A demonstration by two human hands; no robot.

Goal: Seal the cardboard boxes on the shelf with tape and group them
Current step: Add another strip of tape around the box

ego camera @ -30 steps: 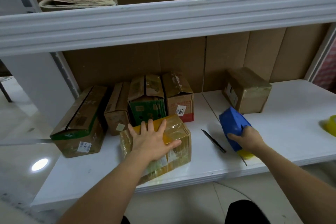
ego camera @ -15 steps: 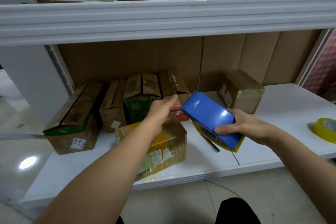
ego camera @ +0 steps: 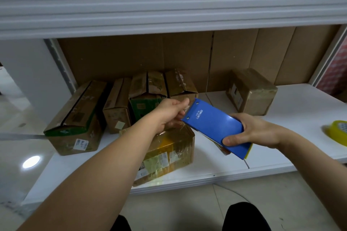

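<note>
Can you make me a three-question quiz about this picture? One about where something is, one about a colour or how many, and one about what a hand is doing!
1. Where is the yellow tape roll?
A. on the lower shelf, far right
B. on the top shelf
C. on the floor

2. What colour is the tape dispenser?
A. red
B. blue
C. green

3. What is the right hand doing?
A. resting flat on a box
B. hanging free
C. gripping the dispenser

Answers:
1 A: it lies on the white lower shelf at the right edge.
2 B: its casing is bright blue.
3 C: fingers and thumb wrap the dispenser's rear end, while the left hand reaches its front.
</note>
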